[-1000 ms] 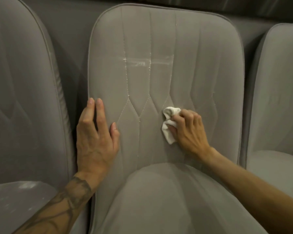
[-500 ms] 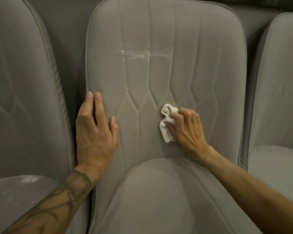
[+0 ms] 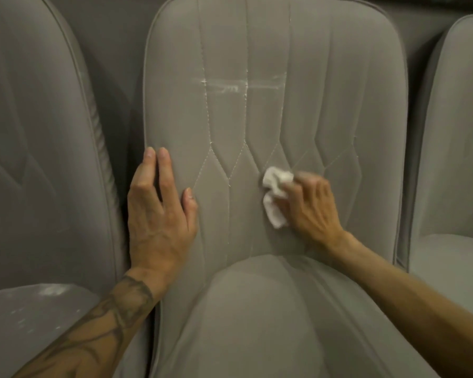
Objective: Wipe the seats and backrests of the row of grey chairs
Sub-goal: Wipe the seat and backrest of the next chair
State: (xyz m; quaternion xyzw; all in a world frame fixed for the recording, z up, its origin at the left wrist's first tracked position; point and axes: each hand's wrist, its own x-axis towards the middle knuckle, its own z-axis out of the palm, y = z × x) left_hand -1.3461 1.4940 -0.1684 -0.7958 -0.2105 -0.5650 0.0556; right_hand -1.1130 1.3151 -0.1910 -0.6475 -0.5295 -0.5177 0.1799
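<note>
The middle grey chair's backrest point(image 3: 271, 105) fills the view, a pale smear point(image 3: 241, 84) across its upper stitching. The right hand point(image 3: 309, 205) clamps a crumpled white cloth point(image 3: 275, 197) against its lower centre. The left hand point(image 3: 159, 214) lies flat, fingers spread, along the backrest's left edge beside the left chair point(image 3: 38, 145).

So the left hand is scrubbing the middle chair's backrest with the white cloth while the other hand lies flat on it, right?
Not quite: the head view shows the right hand scrubbing with the white cloth. The left hand lies flat on the backrest of the middle chair, near its edge.
</note>
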